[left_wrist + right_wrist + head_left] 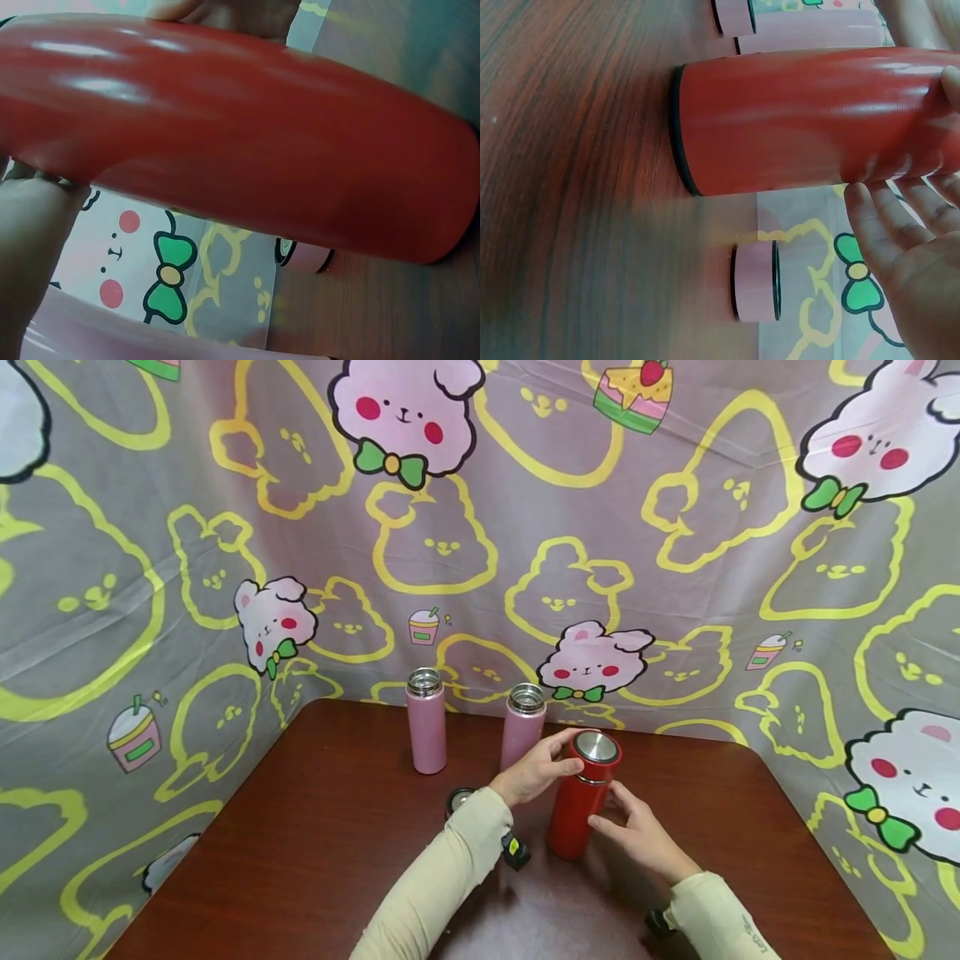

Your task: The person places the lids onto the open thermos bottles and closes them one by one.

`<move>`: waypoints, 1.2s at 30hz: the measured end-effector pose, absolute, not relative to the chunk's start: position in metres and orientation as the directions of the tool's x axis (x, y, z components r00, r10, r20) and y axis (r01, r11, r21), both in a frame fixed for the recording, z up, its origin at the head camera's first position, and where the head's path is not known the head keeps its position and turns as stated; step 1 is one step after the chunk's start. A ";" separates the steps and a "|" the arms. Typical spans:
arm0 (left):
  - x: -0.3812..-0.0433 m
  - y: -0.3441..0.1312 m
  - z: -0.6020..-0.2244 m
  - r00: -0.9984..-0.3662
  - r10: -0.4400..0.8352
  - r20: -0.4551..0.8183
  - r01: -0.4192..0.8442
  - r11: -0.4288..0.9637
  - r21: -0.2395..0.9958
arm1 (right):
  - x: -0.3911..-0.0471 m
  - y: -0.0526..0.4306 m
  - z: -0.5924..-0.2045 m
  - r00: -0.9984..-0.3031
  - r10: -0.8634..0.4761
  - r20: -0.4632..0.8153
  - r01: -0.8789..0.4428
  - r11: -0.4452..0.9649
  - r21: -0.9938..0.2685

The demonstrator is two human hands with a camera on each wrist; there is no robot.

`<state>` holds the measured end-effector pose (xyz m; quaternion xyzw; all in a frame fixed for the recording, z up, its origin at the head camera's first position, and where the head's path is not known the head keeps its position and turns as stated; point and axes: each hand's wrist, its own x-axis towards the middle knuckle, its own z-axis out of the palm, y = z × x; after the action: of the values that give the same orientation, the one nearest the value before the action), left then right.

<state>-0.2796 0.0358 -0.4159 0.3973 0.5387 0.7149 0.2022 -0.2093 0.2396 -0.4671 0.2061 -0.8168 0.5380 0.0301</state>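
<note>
A red thermos bottle [574, 817] stands upright on the table, its red lid [597, 752] topped by a silver disc. Just under the lid a silver band shows. My left hand [536, 770] grips the lid from the left, thumb in front and fingers behind. Lower down, my right hand [643, 833] holds the bottle's body, its fingers [911, 217] curled behind and the thumb in front. Two pink bottles without lids, one [427, 731] to the left and another [519, 735] just behind my left hand, stand nearby with silver necks showing.
A pink lid [756, 281] rests on the table beyond the red bottle. Another lid [459, 798] sits by my left forearm, partly covered by the sleeve [450, 868]. Patterned cloth [480, 527] hangs along the table's back edge and sides.
</note>
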 end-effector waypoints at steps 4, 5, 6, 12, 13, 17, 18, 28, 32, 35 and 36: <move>-0.281 0.034 -0.417 -0.580 0.739 0.342 0.107 -0.347 0.932 | -0.210 0.239 -0.466 -0.923 -0.296 0.246 -0.344 0.348 -0.872; -0.281 0.034 -0.417 -0.579 0.743 0.337 0.097 -0.348 0.933 | -0.210 0.239 -0.466 -0.925 -0.294 0.242 -0.339 0.349 -0.874; -0.281 0.033 -0.417 -0.580 0.744 0.332 0.087 -0.349 0.933 | -0.210 0.239 -0.465 -0.924 -0.295 0.244 -0.341 0.348 -0.873; -0.276 0.033 -0.416 -0.589 0.743 0.319 0.047 -0.362 0.931 | -0.208 0.239 -0.465 -0.915 -0.305 0.263 -0.361 0.333 -0.871; -0.275 0.033 -0.416 -0.592 0.740 0.320 0.041 -0.368 0.929 | -0.208 0.239 -0.465 -0.915 -0.305 0.263 -0.362 0.336 -0.869; -0.271 0.034 -0.417 -0.625 0.696 0.354 0.035 -0.428 0.903 | -0.208 0.238 -0.466 -0.916 -0.305 0.262 -0.362 0.341 -0.868; -0.270 0.034 -0.417 -0.639 0.675 0.368 0.043 -0.446 0.894 | -0.208 0.238 -0.466 -0.916 -0.304 0.263 -0.363 0.341 -0.867; -0.254 0.034 -0.417 -0.790 0.475 0.389 0.228 -0.361 0.904 | -0.209 0.239 -0.465 -0.915 -0.298 0.272 -0.371 0.353 -0.859; -0.250 0.037 -0.417 -0.816 0.444 0.371 0.229 -0.341 0.912 | -0.209 0.238 -0.463 -0.926 -0.289 0.244 -0.341 0.357 -0.870; -0.247 0.040 -0.417 -0.840 0.422 0.342 0.214 -0.322 0.922 | -0.208 0.238 -0.463 -0.926 -0.293 0.237 -0.337 0.363 -0.869; -0.246 0.041 -0.417 -0.848 0.416 0.329 0.205 -0.313 0.927 | -0.208 0.238 -0.463 -0.926 -0.292 0.239 -0.338 0.362 -0.869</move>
<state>-0.2462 0.0406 -0.4174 0.2672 0.5818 0.7651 0.0690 -0.2079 0.2383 -0.4634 0.1909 -0.8249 0.5316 0.0217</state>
